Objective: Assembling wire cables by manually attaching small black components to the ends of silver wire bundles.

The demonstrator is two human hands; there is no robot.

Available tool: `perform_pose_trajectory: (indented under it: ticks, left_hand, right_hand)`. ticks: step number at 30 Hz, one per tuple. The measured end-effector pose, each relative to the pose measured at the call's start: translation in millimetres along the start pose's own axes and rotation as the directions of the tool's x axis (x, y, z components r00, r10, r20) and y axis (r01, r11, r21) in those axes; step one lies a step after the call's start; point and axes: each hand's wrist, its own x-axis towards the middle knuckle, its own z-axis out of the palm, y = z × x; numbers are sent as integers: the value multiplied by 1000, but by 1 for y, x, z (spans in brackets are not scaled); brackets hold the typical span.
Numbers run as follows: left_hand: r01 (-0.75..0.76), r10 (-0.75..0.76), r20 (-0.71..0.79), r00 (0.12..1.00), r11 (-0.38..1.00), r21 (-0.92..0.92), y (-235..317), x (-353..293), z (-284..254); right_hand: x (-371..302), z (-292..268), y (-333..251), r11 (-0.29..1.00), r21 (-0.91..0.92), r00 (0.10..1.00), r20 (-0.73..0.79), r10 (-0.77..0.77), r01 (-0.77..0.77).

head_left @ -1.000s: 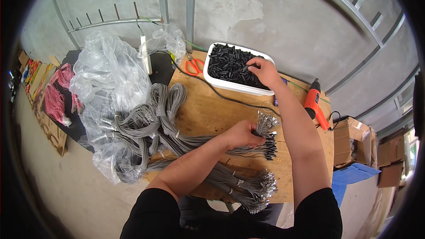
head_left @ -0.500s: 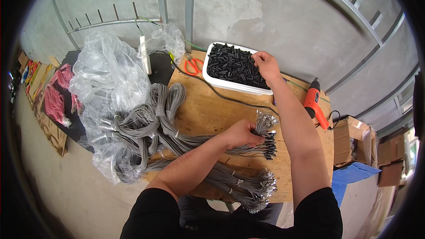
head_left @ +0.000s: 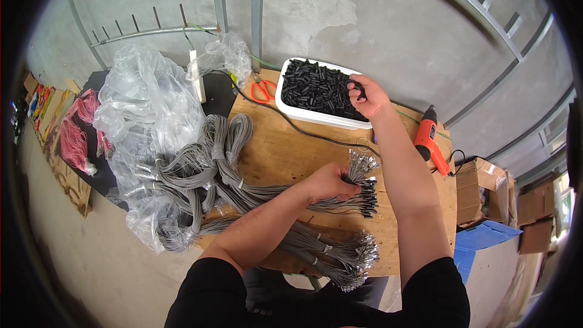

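My left hand (head_left: 333, 183) is closed round the end of a bundle of grey cables (head_left: 267, 193) on the table. Beyond its fingers the cable ends fan out, some with bare silvery tips (head_left: 362, 164), others with black sleeves (head_left: 368, 198). At the right end of a white tub (head_left: 322, 119) full of short black sleeves (head_left: 319, 88), my right hand (head_left: 371, 97) is turned partly palm up. Its fingers curl over a few of the black sleeves (head_left: 359, 91). A second bundle of grey cables (head_left: 328, 249) with silvery ends lies nearer me.
Orange-handled scissors (head_left: 263, 91) lie left of the tub, beside a black cord (head_left: 291, 124). A red heat gun (head_left: 427, 136) rests at the table's right edge. Clear plastic bags (head_left: 146, 97) are heaped on the left. Cardboard boxes (head_left: 480, 191) stand right of the table (head_left: 279, 158).
My right hand has rolled over at the tub, so its curled fingers and the black sleeves in them now show. The left hand keeps its hold on the cables.
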Motion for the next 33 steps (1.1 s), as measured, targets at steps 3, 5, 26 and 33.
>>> perform_pose_trajectory:
  ticks: [3,5,26,33]
  left_hand:
    - [-6,6,4,1000,1000,4,1,-2,-1]
    - [-8,8,8,1000,1000,4,2,-2,-1]
    - [25,-27,-34,999,999,-43,-1,-1,-3]
    - [69,-74,-129,989,997,-40,-1,1,-6]
  right_hand:
    - [1,4,3,998,42,997,-60,42,-40]
    - [0,1,2,998,32,994,-99,56,-54]
    - [-18,-36,-9,863,504,995,91,-37,-14]
    - [-118,-66,-3,627,779,983,122,-140,-8]
